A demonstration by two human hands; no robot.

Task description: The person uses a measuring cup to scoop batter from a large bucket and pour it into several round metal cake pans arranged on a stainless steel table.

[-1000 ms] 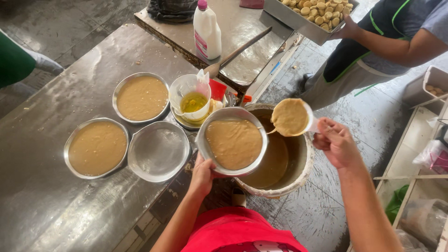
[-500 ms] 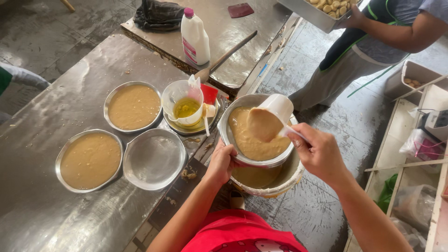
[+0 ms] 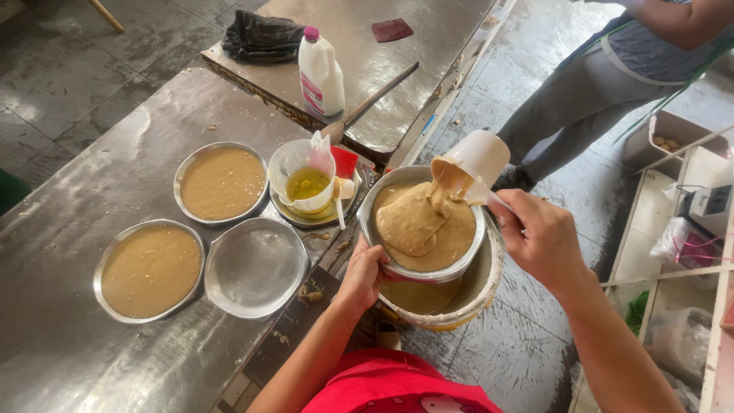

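My left hand [image 3: 362, 277] grips the near rim of a round metal pan [image 3: 388, 269] filled with tan batter, held over a large bucket [image 3: 480, 297] of the same batter. My right hand [image 3: 537, 237] holds a white scoop cup [image 3: 480, 155] by its handle, tipped so that thick batter pours into the pan. On the steel table [image 3: 92, 183] to the left lie two batter-filled pans [image 3: 222, 182] [image 3: 151, 270] and one empty greased pan [image 3: 256, 266].
A white cup of yellow oil [image 3: 305, 183] with a brush sits on a plate beside a red piece. A white jug [image 3: 320, 73], a dark cloth [image 3: 262, 36] and a long utensil [image 3: 373, 100] lie on the far table. Another person [image 3: 612, 84] stands at right near shelves.
My right hand has brought the full scoop over the held pan and tipped it, so batter now flows out and piles up in the pan. The view has shifted closer.
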